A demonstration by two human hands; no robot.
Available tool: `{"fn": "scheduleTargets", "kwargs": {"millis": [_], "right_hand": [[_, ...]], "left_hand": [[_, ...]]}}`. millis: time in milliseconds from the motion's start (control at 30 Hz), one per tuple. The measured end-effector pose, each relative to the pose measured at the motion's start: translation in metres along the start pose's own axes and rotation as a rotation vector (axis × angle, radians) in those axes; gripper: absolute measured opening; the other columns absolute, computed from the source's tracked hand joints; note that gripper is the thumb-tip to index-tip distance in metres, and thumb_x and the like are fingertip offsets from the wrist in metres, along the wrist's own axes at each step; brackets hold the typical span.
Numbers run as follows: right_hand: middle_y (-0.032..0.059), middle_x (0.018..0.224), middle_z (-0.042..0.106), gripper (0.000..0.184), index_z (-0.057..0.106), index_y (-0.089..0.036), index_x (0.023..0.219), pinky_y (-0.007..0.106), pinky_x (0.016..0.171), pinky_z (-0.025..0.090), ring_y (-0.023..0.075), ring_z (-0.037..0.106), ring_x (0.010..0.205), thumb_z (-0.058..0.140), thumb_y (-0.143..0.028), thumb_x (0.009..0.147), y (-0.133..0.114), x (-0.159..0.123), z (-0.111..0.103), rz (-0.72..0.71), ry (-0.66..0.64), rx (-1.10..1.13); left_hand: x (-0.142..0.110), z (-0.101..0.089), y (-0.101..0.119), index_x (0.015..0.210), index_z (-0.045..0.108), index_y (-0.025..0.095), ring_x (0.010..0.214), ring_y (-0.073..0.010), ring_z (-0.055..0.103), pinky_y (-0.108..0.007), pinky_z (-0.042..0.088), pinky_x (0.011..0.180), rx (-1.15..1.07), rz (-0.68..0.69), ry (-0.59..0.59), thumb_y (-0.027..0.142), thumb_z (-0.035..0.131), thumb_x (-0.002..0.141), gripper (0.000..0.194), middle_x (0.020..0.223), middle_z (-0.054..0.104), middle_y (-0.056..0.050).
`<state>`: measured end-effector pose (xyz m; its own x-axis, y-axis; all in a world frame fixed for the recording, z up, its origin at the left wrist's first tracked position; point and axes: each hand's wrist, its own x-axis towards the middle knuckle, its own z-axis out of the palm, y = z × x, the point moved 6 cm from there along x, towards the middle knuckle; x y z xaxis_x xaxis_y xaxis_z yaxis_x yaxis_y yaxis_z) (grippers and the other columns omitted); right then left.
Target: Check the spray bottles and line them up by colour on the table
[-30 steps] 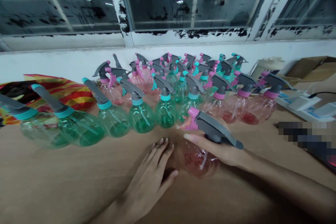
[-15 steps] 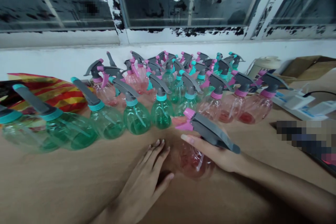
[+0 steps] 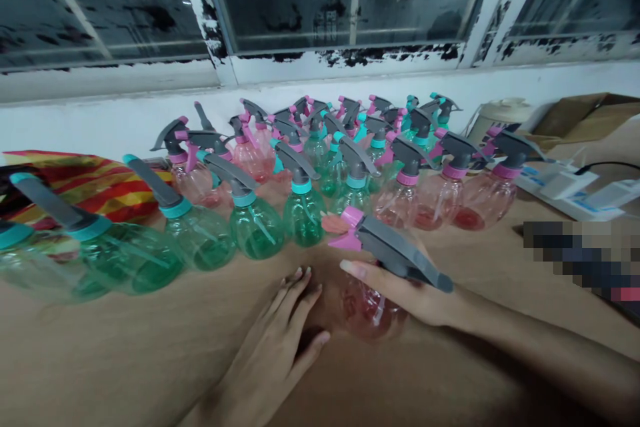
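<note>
A pink spray bottle (image 3: 373,313) with a grey and pink trigger head stands on the table in front of me. My right hand (image 3: 400,290) is closed round its neck, below the grey lever; the far fingers are hidden behind the bottle. Palm down on the tabletop, my left hand (image 3: 280,327) lies just left of this bottle, apart from it, with nothing in it. Beyond my left hand stand a green spray bottle (image 3: 306,217) and another green spray bottle (image 3: 257,230), each with a turquoise collar.
Several more pink and green spray bottles crowd toward the wall (image 3: 125,110). A red and yellow striped bag (image 3: 105,187) lies at the left. On the right are a white power strip (image 3: 565,193), a cardboard box (image 3: 585,117) and a blurred dark object (image 3: 575,257).
The view has shifted slightly, so the bottle rows sit a little further left. Both hands and the held pink spray bottle keep nearly the same pose.
</note>
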<state>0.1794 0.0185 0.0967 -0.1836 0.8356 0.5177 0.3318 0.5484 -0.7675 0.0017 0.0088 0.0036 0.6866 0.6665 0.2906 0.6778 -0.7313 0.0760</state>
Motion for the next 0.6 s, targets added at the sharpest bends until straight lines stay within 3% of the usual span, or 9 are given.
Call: {"fn": "scheduleTargets", "kwargs": {"millis": [100, 200, 367, 600], "right_hand": [[-0.0039, 0.073, 0.055, 0.014, 0.060, -0.026, 0.097, 0.026, 0.050, 0.038, 0.0113, 0.049, 0.058, 0.062, -0.028, 0.083, 0.0011, -0.0006, 0.0004, -0.001, -0.002, 0.006], [-0.0032, 0.072, 0.057, 0.011, 0.061, -0.025, 0.094, 0.026, 0.053, 0.043, 0.0119, 0.053, 0.061, 0.061, -0.026, 0.083, 0.0022, -0.0014, 0.0007, 0.009, -0.008, -0.002], [-0.0001, 0.089, 0.067, 0.020, 0.064, -0.024, 0.103, 0.027, 0.070, 0.052, 0.0155, 0.063, 0.078, 0.061, -0.026, 0.084, 0.0028, -0.0006, 0.0015, 0.058, -0.054, 0.043], [0.0033, 0.108, 0.070, 0.024, 0.067, -0.024, 0.108, 0.031, 0.086, 0.053, 0.0185, 0.066, 0.098, 0.060, -0.023, 0.085, 0.0015, 0.0015, 0.0033, 0.014, -0.090, 0.119]], "left_hand": [[-0.0003, -0.0001, 0.0006, 0.145, 0.029, 0.021, 0.132, -0.0282, 0.041, -0.046, 0.037, 0.106, 0.014, 0.006, -0.009, 0.044, 0.046, 0.096, 0.057, 0.148, 0.039, -0.010], [-0.0001, -0.0015, 0.0013, 0.145, 0.029, 0.021, 0.132, -0.0276, 0.041, -0.045, 0.037, 0.106, 0.025, 0.019, 0.005, 0.043, 0.046, 0.096, 0.056, 0.147, 0.039, -0.010], [0.0008, -0.0026, 0.0024, 0.144, 0.032, 0.018, 0.132, -0.0278, 0.042, -0.046, 0.039, 0.104, 0.037, 0.038, 0.012, 0.042, 0.047, 0.096, 0.055, 0.147, 0.040, -0.011], [0.0029, 0.0004, 0.0097, 0.139, 0.040, 0.016, 0.135, -0.0277, 0.036, -0.047, 0.036, 0.107, 0.067, 0.032, -0.017, 0.043, 0.043, 0.098, 0.049, 0.149, 0.036, -0.012]]}}
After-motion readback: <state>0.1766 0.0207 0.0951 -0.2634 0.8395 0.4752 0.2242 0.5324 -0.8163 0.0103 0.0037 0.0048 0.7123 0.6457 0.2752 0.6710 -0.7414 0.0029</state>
